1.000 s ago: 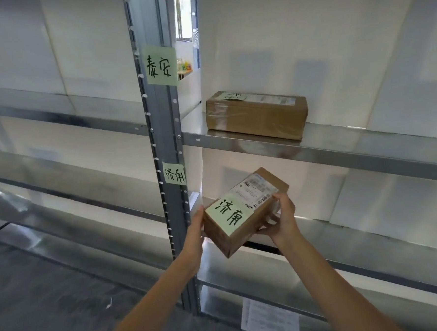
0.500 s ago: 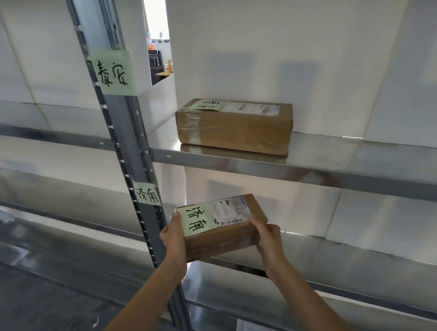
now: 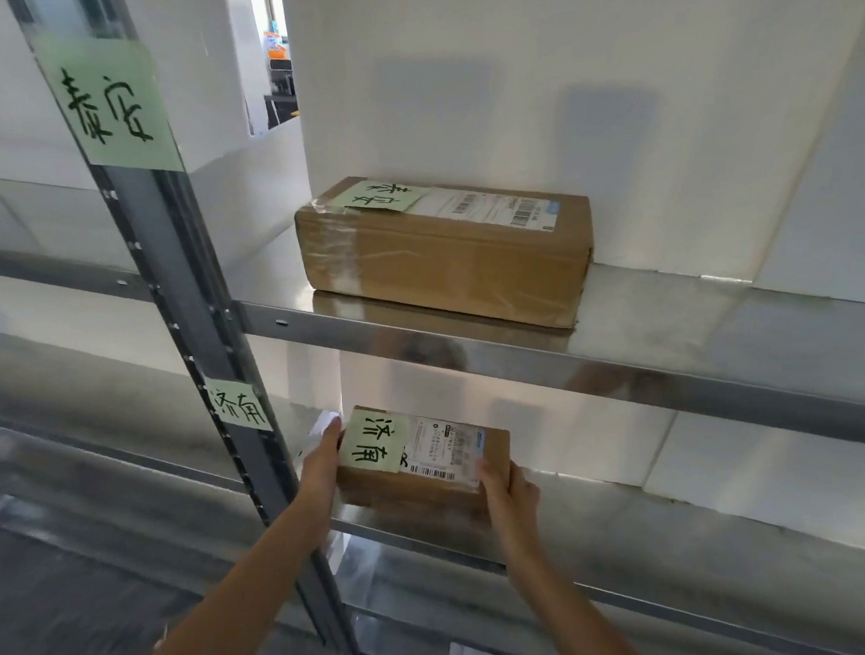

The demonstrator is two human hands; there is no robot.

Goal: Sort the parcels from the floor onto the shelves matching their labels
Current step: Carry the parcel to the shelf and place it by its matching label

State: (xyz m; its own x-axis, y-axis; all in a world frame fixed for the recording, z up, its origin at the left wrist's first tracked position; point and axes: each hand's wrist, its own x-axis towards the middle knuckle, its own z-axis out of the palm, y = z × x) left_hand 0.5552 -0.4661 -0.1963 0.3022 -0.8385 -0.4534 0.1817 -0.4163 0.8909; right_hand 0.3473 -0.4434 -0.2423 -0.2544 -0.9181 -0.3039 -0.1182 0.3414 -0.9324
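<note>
Brown cardboard, the small 济南 parcel [image 3: 423, 462] sat at the front edge of the steel shelf [image 3: 635, 522] beside its matching 济南 tag [image 3: 239, 406], left hand [image 3: 322, 465] and right hand [image 3: 506, 495] both gripping its ends, so placing looked nearly done, release and withdrawal next.

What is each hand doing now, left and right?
Left hand: holds the left end of the small parcel.
Right hand: grips the parcel's right end, fingers curled on it.
</note>
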